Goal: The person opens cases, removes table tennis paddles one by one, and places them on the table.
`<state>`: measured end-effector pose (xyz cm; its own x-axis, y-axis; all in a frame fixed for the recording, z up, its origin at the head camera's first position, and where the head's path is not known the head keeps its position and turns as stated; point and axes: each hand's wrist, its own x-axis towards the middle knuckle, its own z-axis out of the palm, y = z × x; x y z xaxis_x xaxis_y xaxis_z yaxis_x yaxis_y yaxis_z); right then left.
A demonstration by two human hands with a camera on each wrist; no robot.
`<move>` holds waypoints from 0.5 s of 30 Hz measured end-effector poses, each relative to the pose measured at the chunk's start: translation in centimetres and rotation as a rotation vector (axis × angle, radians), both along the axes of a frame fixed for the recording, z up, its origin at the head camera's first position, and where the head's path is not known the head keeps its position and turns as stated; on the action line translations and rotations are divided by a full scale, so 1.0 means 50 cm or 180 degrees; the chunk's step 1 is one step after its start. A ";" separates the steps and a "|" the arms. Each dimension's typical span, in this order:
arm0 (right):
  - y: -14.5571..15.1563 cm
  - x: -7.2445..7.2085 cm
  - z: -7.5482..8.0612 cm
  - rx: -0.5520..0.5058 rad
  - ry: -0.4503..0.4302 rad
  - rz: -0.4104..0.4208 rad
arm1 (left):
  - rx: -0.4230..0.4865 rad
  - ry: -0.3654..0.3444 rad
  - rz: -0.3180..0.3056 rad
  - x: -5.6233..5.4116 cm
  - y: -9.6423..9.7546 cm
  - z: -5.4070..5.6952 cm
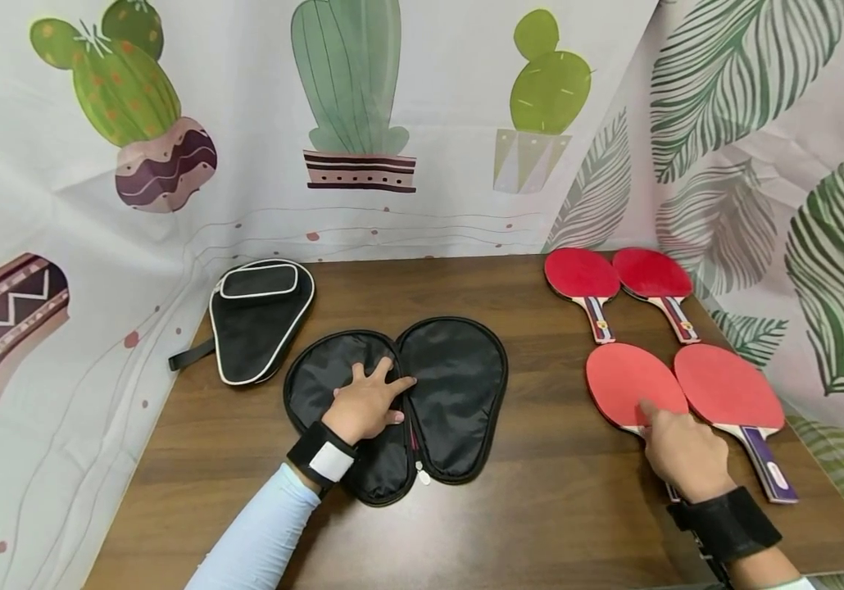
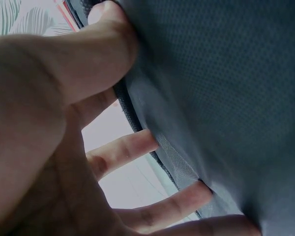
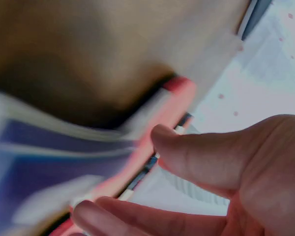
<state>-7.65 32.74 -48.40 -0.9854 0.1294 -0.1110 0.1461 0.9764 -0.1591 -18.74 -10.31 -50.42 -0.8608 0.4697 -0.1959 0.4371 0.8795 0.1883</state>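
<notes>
An unzipped black paddle case [image 1: 459, 401] lies spread in two halves on the table. My left hand [image 1: 366, 406] rests on its left half with fingers splayed; in the left wrist view, fingertips touch the dark lining [image 2: 226, 108]. At the right, my right hand [image 1: 687, 455] is over the base of the front-left red table tennis paddle [image 1: 632, 377]. Its thumb touches the red face, and most of this paddle's handle is hidden. In the right wrist view, thumb and fingers stand apart along the red rubber [image 3: 142, 142]; the purple handle [image 3: 64, 152] is blurred.
Another red paddle with a purple handle [image 1: 732, 389] lies beside the right hand. Two darker red paddles [image 1: 580, 274] sit behind. A white-trimmed black case [image 1: 260, 328] lies at the back left. A printed cactus cloth [image 1: 451, 213] hangs behind the table [image 1: 540, 516].
</notes>
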 end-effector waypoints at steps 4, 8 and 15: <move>-0.036 -0.027 0.021 0.0033 0.0549 0.0129 | 0.0017 -0.0022 0.0028 0.003 -0.003 0.001; -0.089 -0.060 0.045 0.0027 0.0999 0.0347 | 0.0005 -0.0023 0.0034 0.003 -0.004 0.001; -0.181 -0.125 0.070 -0.0031 0.1192 0.0726 | -0.0005 0.0018 0.0016 0.000 -0.002 -0.002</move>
